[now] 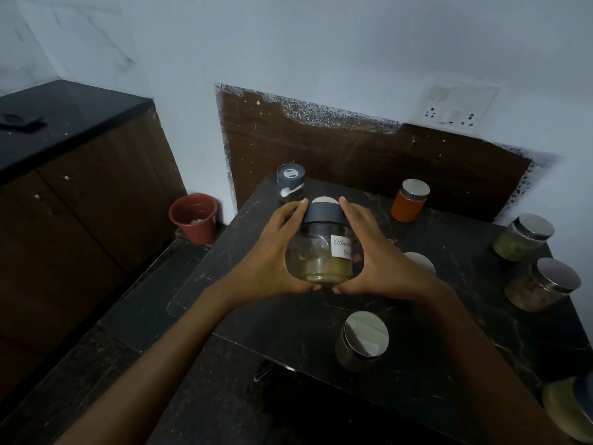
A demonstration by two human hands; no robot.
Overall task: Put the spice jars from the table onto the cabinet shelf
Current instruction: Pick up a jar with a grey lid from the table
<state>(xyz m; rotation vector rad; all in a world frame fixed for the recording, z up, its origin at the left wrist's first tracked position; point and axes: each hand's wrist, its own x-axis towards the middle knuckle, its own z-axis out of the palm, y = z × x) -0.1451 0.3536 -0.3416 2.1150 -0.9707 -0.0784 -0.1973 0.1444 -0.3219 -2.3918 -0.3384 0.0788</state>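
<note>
A clear glass jar (pixel 322 252) with a dark grey lid and a handwritten white label holds some greenish-yellow powder. My left hand (pixel 272 252) and my right hand (pixel 375 255) clasp it from both sides above the dark marble table (pixel 288 319). On the table stand a small grey-lidded jar (pixel 289 183), an orange-filled jar (pixel 409 200), a steel-lidded jar (pixel 362 340) near the front, two steel-lidded jars at the right (pixel 523 237) (pixel 542 284) and a yellow-green jar (pixel 571 409) at the corner. Another lid (pixel 422 261) peeks out behind my right hand.
A brown cabinet (pixel 86 200) with a black countertop (pixel 64 120) stands at the left, its doors shut. A red-brown bucket (pixel 194 218) sits on the floor between cabinet and table. A wall socket panel (pixel 455 106) is above the table.
</note>
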